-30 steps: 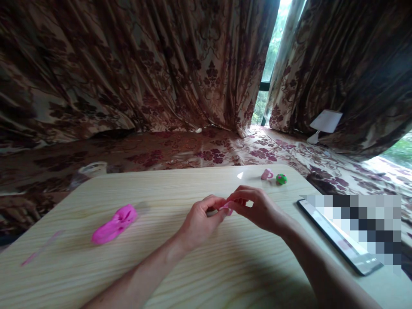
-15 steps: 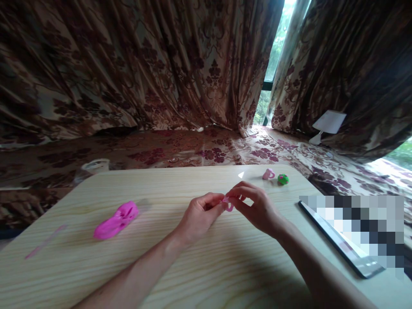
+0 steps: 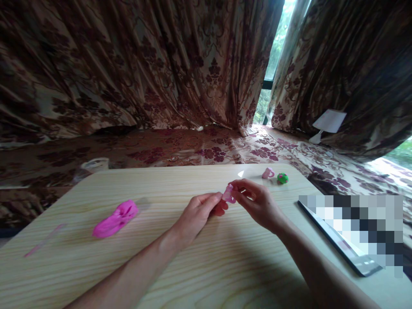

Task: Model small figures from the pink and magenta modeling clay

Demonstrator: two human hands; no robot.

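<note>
"Head view: hands?"
"Left hand (image 3: 202, 213), right hand (image 3: 252, 197): fingertips pinching one small pink piece (image 3: 229, 194), over table (image 3: 206, 274); dial centre."
"Containers?"
"One pale-rimmed tub (image 3: 95, 163), ten o'clock, beyond table edge, contents indistinct. One mug-shaped piece (image 3: 267, 173), two o'clock, on table."

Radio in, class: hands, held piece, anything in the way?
Right hand pinching small, irregular, pale-pink clay-like piece. Left hand at its edge, grip unclear. Elongated, bright-pink clay-like lump lies apart, leftward; nothing visibly obstructing.

piece (image 3: 229, 194) over table (image 3: 209, 266) | lump (image 3: 116, 219) left | perhaps stick (image 3: 44, 240) farther left | tablet (image 3: 344, 246) right
</note>
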